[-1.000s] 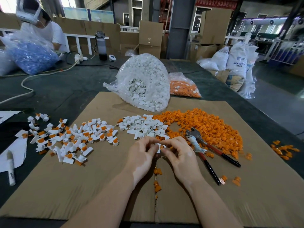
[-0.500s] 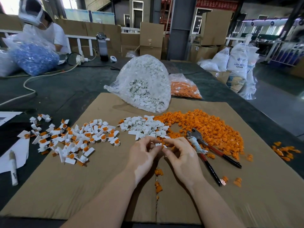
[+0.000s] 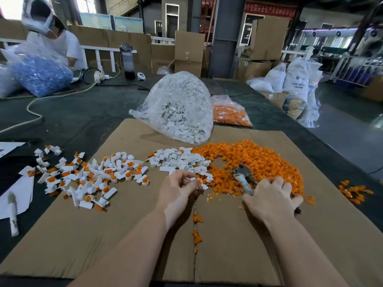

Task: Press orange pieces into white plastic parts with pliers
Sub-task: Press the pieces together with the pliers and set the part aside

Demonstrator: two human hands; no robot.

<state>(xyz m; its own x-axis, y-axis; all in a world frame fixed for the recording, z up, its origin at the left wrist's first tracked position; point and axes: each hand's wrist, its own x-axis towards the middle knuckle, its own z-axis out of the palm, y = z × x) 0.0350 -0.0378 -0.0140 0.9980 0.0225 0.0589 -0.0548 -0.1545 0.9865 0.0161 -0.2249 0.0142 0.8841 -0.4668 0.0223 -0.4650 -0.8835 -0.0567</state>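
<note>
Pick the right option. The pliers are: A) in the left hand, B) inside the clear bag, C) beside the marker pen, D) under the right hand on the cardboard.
D: the right hand covers the handles of the pliers, whose head pokes out beside the orange pieces.

Dim hall, with daylight blown out in the upper-left windows [image 3: 87,4] and a purple-lit strip far right. The flat brown cardboard sheet [image 3: 128,235] is evenly lit, shadows soft. Wide-angle bending curves the edges (background perhaps slightly soft); the centre stays sharp.
</note>
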